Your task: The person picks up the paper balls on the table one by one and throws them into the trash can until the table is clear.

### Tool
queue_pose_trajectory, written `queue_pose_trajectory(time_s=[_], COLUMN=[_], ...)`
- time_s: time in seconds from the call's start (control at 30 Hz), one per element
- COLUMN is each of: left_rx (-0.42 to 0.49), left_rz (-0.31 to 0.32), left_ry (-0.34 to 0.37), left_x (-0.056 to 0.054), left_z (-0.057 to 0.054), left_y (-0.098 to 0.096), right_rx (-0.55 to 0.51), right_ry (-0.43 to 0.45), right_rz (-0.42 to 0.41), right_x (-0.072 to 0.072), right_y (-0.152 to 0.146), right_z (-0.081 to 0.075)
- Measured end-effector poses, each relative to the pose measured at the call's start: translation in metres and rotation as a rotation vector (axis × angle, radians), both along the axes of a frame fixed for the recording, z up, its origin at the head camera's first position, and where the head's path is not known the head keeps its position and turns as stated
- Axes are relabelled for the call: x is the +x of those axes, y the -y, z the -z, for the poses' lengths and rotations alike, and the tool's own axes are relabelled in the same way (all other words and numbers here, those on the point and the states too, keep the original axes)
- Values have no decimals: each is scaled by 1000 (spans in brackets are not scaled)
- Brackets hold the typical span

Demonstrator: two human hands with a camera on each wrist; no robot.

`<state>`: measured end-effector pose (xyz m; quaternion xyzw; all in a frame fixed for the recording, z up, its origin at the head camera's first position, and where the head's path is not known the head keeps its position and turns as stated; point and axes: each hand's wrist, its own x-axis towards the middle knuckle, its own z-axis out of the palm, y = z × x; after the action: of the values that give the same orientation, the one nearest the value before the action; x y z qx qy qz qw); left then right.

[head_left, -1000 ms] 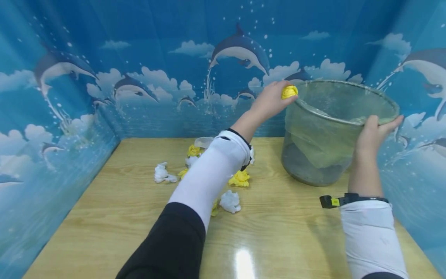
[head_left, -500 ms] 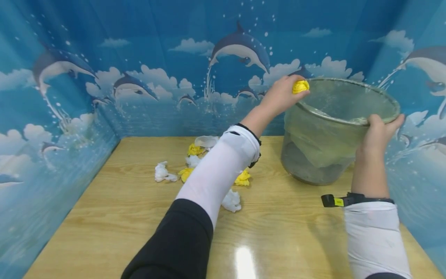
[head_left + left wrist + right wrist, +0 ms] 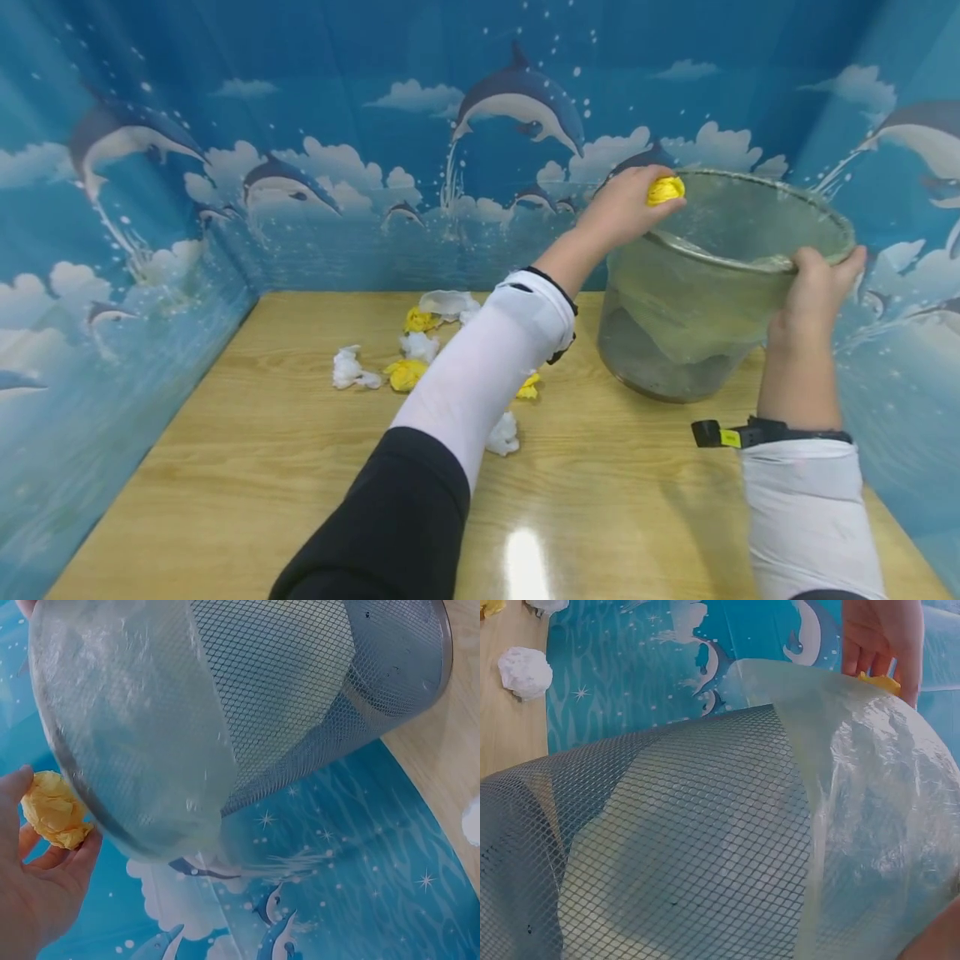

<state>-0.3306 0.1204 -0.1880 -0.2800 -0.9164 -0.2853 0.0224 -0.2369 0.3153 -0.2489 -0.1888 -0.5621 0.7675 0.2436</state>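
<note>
My left hand (image 3: 622,204) pinches a crumpled yellow paper ball (image 3: 665,191) at the left side of the wastebasket's rim. In the left wrist view, thumb and fingers are round the yellow paper ball (image 3: 56,810), just outside the rim. The wastebasket (image 3: 675,333) is grey wire mesh, lined with a translucent greenish bag (image 3: 877,787) folded over its rim. It leans to the right. On the opposite side, my right hand (image 3: 813,292) grips the rim, with the thumb over the edge. The bottom of the bin's inside is hidden from the head view.
Several crumpled white (image 3: 352,369) and yellow (image 3: 405,375) papers lie on the wooden table (image 3: 247,467), some partly behind my left forearm. A whitish translucent piece (image 3: 444,303) lies at the table's back edge. A blue dolphin-print curtain (image 3: 337,100) encloses the back and sides.
My left hand has moved right with the yellow paper ball, from beside the bin's rim to over its left edge. The right hand keeps its grip, and the bin has shifted only slightly.
</note>
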Motion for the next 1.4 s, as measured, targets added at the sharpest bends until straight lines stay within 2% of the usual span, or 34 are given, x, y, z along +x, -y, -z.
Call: queue_pose_trajectory(time_s=[0.27, 0.5, 0.73, 0.9, 1.4], left_rx=[-39, -78, -113, -154, -138], left_rz=[45, 51, 84, 78, 74], left_ry=[-8, -23, -28, -46, -11], left_x=[7, 9, 15, 19, 21], left_z=[8, 14, 17, 17, 17], left_y=[-15, -19, -28, -32, -30], right_rx=[73, 103, 119, 130, 123], right_ry=[36, 29, 38, 44, 41], right_rz=[40, 60, 66, 69, 64], right_x=[-2, -5, -7, -9, -8], right_y=[4, 6, 5, 5, 6], right_z=[5, 9, 13, 13, 10])
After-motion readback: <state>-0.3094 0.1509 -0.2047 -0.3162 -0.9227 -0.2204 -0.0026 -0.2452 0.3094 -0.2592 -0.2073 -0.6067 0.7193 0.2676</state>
